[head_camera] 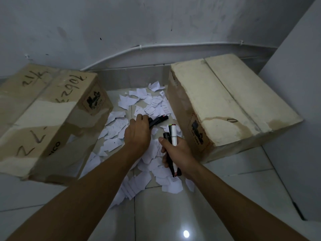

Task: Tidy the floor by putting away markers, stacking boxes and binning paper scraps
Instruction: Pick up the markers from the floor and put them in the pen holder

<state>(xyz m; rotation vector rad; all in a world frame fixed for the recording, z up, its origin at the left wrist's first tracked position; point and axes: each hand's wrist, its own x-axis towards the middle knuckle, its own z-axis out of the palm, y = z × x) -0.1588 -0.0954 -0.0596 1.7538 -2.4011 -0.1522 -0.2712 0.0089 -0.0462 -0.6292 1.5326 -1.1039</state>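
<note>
left grip (137, 131) curls round black markers (159, 118) just over the paper scraps (114, 126); right grip (177, 151) clutches a marker bundle (174, 136). likely light, stiff, slick barrels, so hold them mid-length.

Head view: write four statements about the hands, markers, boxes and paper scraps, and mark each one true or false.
1. The right hand grips a bundle of markers. True.
2. The left hand is empty. False: it grips black markers.
3. The left cardboard box sits on top of the right cardboard box. False: they stand apart on the floor.
4. Paper scraps lie on the floor between the boxes. True.
</note>
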